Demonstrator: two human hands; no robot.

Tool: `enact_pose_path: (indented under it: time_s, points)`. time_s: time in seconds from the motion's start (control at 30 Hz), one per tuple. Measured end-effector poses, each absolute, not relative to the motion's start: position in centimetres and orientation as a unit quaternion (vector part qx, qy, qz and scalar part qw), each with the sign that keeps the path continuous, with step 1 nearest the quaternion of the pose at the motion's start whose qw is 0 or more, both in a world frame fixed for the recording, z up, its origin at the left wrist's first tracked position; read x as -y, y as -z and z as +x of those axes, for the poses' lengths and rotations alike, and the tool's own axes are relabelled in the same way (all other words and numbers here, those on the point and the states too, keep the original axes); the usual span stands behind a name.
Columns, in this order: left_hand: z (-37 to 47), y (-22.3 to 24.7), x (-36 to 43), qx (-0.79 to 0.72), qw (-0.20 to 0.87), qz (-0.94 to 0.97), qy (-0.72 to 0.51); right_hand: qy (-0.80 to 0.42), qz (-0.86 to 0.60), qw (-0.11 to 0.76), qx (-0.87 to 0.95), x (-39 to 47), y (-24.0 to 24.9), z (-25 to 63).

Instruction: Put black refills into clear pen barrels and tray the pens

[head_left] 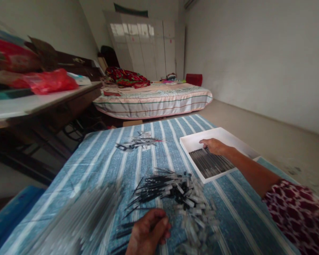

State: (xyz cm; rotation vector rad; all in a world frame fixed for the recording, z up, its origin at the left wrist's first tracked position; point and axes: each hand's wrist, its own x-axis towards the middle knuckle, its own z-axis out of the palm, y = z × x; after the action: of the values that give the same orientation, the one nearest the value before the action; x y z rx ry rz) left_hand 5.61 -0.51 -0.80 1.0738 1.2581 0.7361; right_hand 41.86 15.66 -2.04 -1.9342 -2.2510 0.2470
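Note:
My right hand [214, 146] reaches into a shallow white box [203, 136], at the far end of a row of dark, slim pens [211, 163] laid side by side. Its index finger is stretched out and I see nothing held; the lower fingers are partly hidden. Near the front edge, my left hand [150, 230] is closed, thumb against curled fingers; whatever is between them cannot be made out. Just beyond it lies a heap of thin black pen parts [154, 187], mixed on the right with small whitish, cap-like pieces [196, 216].
A bundle of long translucent grey tubes [82, 219] lies at the front left, blurred. Farther back, a smaller pile of thin parts [140, 141] rests on the blue striped cloth [101, 156]. Beyond are a bed [154, 101] and a side table [23, 106] with a red bag [51, 81].

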Motion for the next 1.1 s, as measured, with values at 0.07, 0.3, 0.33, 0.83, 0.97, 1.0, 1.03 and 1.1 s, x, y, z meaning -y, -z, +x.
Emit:
enact_pose_path:
  time_s: [0.07, 0.3, 0.33, 0.83, 0.97, 1.0, 1.03, 1.1]
  points:
    - [5.58, 0.83, 0.46, -0.548, 0.618, 0.464, -0.321, -0.083, -0.646, 0.081, 0.755, -15.72, 2.14, 41.92]
    - [5.38, 0.69, 0.26, -0.54, 0.628, 0.476, -0.295, -0.086, -0.656, 0.073, 0.746, -15.82, 2.15, 41.81]
    - [5.37, 0.64, 0.26, -0.54, 0.626, 0.479, -0.295, -0.086, -0.658, 0.072, 0.745, -15.84, 2.16, 41.78]
    - [5.55, 0.36, 0.57, -0.546, 0.627, 0.478, -0.284, -0.079, -0.668, 0.076, 0.736, -15.74, 2.23, 41.92]
    - [5.6, 0.41, 0.59, -0.547, 0.623, 0.482, -0.282, -0.074, -0.669, 0.073, 0.736, -15.7, 2.2, 41.83]
    - [5.62, 0.46, 0.61, -0.549, 0.62, 0.482, -0.286, -0.072, -0.669, 0.072, 0.737, -15.67, 2.16, 41.77]
    - [5.64, 0.51, 0.63, -0.548, 0.62, 0.481, -0.289, -0.07, -0.669, 0.071, 0.737, -15.64, 2.11, 41.71]
    - [5.66, 0.58, 0.65, -0.547, 0.621, 0.479, -0.292, -0.066, -0.67, 0.069, 0.736, -15.55, 2.0, 41.56]
